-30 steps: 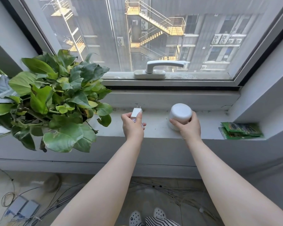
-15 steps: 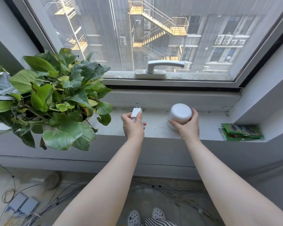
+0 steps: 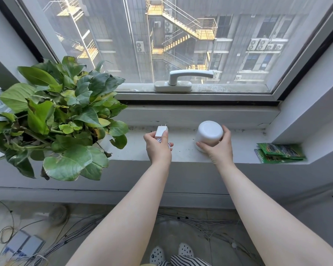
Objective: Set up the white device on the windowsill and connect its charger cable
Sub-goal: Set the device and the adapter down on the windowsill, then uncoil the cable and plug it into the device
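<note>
The white device, a round cylinder with a flat top, stands on the grey windowsill right of centre. My right hand wraps around its near and right side. My left hand is closed on the white charger plug, prongs pointing up toward the window, with a bit of coiled white cable showing at the fingers. The two hands are apart, the plug to the left of the device. Most of the cable is hidden in my palm.
A leafy green potted plant fills the sill's left end, close to my left hand. Green packets lie at the right end. The window handle sits on the frame above. Loose cables run over the floor below.
The view has tilted slightly; both hands keep their grips in nearly the same places on the sill.
</note>
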`<state>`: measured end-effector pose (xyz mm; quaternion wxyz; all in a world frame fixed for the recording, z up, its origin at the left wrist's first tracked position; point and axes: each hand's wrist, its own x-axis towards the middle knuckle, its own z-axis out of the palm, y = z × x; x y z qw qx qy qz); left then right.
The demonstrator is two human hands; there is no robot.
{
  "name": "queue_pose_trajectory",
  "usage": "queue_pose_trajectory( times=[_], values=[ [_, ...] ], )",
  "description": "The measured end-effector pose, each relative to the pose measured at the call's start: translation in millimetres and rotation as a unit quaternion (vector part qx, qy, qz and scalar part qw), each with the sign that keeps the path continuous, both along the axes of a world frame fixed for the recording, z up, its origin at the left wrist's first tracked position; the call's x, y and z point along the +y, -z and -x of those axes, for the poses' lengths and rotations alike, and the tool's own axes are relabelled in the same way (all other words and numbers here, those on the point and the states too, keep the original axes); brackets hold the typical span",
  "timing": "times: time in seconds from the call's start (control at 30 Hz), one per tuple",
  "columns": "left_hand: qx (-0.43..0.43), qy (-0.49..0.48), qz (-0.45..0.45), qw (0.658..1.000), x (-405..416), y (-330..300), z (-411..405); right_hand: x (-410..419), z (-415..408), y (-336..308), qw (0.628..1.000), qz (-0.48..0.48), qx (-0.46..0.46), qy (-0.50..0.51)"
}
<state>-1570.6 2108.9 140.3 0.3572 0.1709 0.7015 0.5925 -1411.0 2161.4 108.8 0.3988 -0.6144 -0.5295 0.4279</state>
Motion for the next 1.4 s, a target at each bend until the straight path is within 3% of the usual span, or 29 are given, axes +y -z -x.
queue_pose_trajectory(
  times=[0.5,0.67,0.77,0.93,1.1,1.2,1.4],
  values=[
    [-0.033,-0.008,0.007,0.999,2.9,-4.1,-5.0,-6.5,-5.6,-3.0,0.999,0.0,0.019,-0.027],
    [-0.143,0.014,-0.002,0.99,3.7,-11.8,-10.5,-48.9,-10.9,-24.8,0.99,-0.131,0.028,0.031],
    [-0.197,0.035,-0.005,0.98,-0.2,-14.0,-11.3,-68.8,-2.7,-32.2,0.981,-0.191,0.025,0.0],
    [-0.281,0.082,-0.036,0.956,-10.7,-19.6,-10.3,-72.8,28.7,-33.2,0.992,-0.018,0.059,-0.111],
    [-0.317,0.099,-0.055,0.942,-21.1,-21.1,-2.1,-72.4,42.4,-33.8,0.977,0.11,0.163,-0.081],
    [-0.335,0.112,-0.052,0.934,-26.0,-23.0,3.8,-74.4,39.8,-39.4,0.947,0.184,0.247,-0.086],
    [-0.346,0.12,-0.047,0.929,-31.7,-23.8,9.7,-77.3,32.2,-39.8,0.925,0.229,0.277,-0.124]
  ],
)
